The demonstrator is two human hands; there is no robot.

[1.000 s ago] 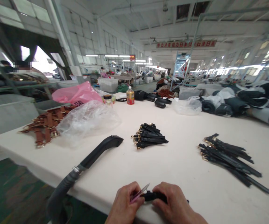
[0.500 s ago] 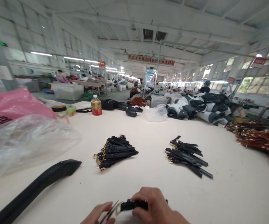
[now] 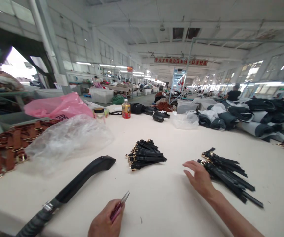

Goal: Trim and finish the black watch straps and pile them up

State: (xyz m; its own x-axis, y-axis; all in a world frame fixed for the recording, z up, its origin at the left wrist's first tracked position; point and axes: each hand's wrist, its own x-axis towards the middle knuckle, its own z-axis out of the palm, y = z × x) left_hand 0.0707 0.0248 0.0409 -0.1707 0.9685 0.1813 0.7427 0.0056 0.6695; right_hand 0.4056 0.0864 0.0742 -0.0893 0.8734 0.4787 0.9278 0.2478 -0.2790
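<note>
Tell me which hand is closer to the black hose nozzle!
Left: the left hand is right of the hose nozzle, not touching; the right hand is farther right, by the right strap pile.

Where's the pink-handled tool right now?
Head view, bottom, left of centre: the pink-handled tool is in the left hand, tip up, right of the black nozzle and below the middle black strap pile.

pink snips [image 3: 118,209] tilted, blk straps [image 3: 230,177] fanned, rt
</note>
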